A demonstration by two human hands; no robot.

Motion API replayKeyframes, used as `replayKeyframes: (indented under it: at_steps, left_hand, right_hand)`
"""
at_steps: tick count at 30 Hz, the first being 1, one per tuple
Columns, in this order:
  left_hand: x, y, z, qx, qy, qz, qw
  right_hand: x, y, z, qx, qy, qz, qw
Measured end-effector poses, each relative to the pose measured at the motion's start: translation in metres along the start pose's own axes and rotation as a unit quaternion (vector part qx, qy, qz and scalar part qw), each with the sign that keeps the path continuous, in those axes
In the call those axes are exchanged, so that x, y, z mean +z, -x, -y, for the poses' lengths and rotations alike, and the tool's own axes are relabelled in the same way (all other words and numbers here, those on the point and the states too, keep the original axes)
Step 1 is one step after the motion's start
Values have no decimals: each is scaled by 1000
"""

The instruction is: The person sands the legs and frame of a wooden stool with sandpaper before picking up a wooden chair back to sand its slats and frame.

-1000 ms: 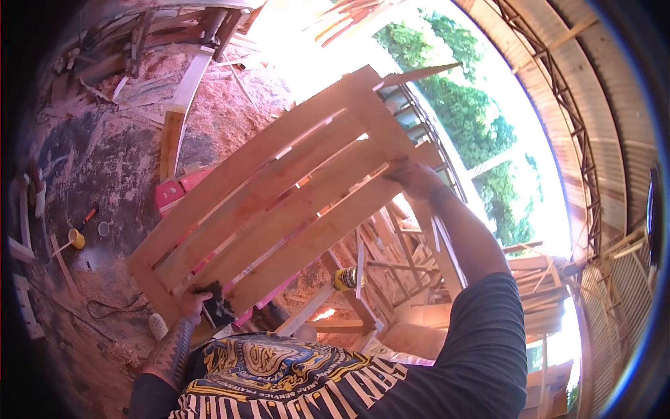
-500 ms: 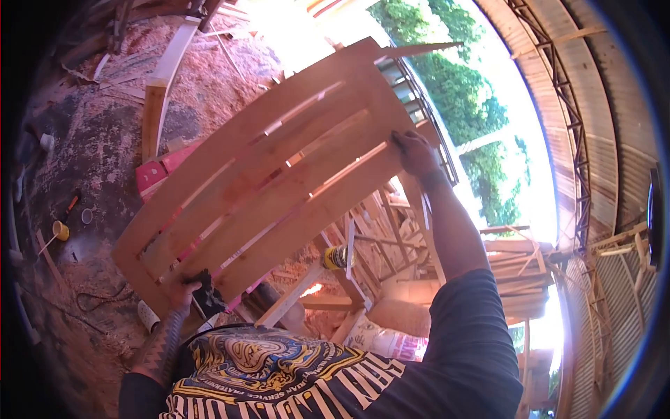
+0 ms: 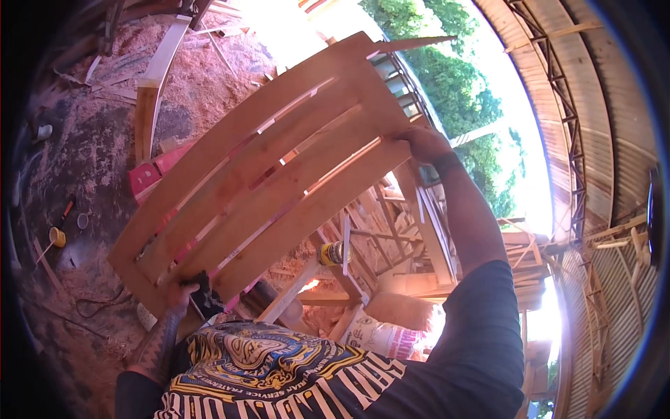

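Note:
A large slatted wooden panel (image 3: 279,185), like a chair or bench back with long gaps between its boards, is tilted across the middle of the view. My left hand (image 3: 180,299) is closed at its lower left end, with the thumb showing and the other fingers mostly hidden. Right beside that thumb is a dark, ragged object (image 3: 207,299) whose kind I cannot make out. Higher up, my right hand (image 3: 424,144) grips the panel's right end, its fingers bent over the edge.
Pink sawdust (image 3: 209,77) and wood scraps cover the floor. A curved timber piece (image 3: 148,115) stands at upper left. A yellow cup (image 3: 57,237) is on the left, a labelled can (image 3: 331,254) below the panel, a printed sack (image 3: 384,339) near my body, and stacked wood (image 3: 516,279) at right.
My right hand has shifted slightly on the panel's right end, from fingers lying on its face to nearer the edge. The view has moved a little; the left hand keeps its place.

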State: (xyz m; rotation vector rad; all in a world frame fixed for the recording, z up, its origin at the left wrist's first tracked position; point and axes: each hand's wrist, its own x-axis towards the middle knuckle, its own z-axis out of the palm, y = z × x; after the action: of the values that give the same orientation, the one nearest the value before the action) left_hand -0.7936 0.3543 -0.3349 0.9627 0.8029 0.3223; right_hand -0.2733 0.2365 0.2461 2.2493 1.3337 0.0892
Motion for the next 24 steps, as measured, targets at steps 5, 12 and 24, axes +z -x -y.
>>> replayKeyframes:
  at_steps: [5,12,24]
  left_hand:
    - [2,2,1,14,5,-4,1000]
    - [-4,1,10,0,-5,-14,1000]
    - [3,3,1,14,9,-30,999]
  right_hand:
    - [20,-3,-15,-124,65,-122,983]
    - [64,13,-16,-102,-2,-187,977]
    - [-7,-18,-7,-23,74,43,996]
